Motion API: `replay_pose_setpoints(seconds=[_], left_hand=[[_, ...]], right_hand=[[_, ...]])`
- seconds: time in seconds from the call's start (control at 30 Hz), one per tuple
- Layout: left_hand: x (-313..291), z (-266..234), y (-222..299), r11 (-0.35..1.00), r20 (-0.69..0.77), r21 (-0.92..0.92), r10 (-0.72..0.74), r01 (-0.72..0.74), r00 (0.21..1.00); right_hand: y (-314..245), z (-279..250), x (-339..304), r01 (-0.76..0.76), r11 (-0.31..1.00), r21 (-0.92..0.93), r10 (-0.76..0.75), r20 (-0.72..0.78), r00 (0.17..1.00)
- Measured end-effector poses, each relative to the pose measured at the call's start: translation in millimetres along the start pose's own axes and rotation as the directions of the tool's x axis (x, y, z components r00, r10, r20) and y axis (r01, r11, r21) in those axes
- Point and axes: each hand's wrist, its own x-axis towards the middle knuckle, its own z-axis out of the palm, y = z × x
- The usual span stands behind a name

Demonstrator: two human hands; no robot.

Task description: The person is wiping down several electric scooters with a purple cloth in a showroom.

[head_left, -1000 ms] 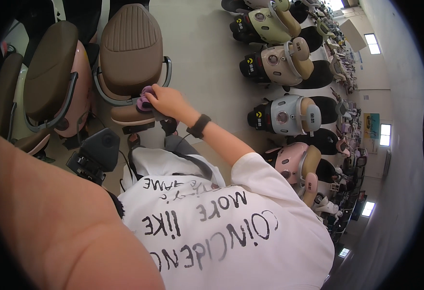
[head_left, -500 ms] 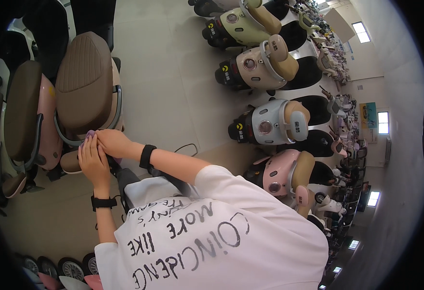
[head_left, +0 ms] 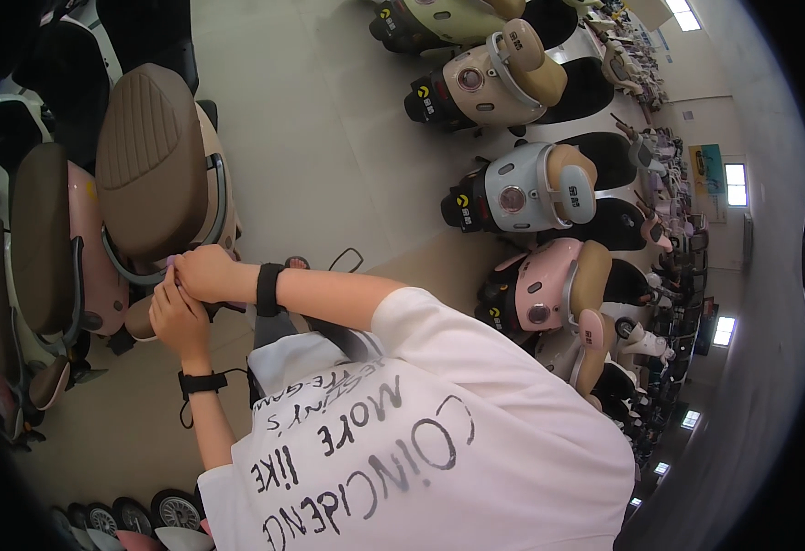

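Between left hand [head_left: 180,323] and right hand [head_left: 208,275], purple cloth [head_left: 171,262], mostly hidden

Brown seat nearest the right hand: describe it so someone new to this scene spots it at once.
Start with the scooter row at the picture's left. Up and left from the right hand is a large brown seat, a grey rail curving around its near end. Stitched ribs on its far half set it apart from the smooth-looking seat of the pink scooter to its left.

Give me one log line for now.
left hand: beside right hand; right hand: gripping mostly hidden purple item; nearby: brown seat
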Motion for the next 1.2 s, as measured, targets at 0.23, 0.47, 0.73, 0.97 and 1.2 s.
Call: replay_pose_setpoints(seconds=[0.23, 0.47, 0.73, 0.97, 1.2], left_hand=[[15, 11, 18, 0.997, 0.069, 0.019, -0.082, 0.081, 0.994], [31, 23, 27, 1.000, 0.080, 0.020, -0.016, 0.014, 0.997], [7, 17, 37, 0.977, 0.019, -0.124, 0.177, -0.174, 0.984], [-5, 31, 63, 0.951, -0.015, -0.079, 0.300, -0.300, 0.954], [14, 59, 100, 0.769, 0.395, -0.570, 0.566, -0.290, 0.723]], right_hand=[[25, -14, 5, -0.162, 0.986, 0.035, 0.149, 0.235, 0.960], [59, -2, -3, -0.293, 0.934, 0.203, 0.241, 0.245, 0.939], [38, -23, -38, -0.338, 0.897, 0.285, 0.347, 0.018, 0.938], [43, -54, -73, -0.406, 0.805, 0.434, 0.433, 0.038, 0.900], [102, -68, -145, -0.522, 0.714, 0.467, 0.511, 0.163, 0.844]])
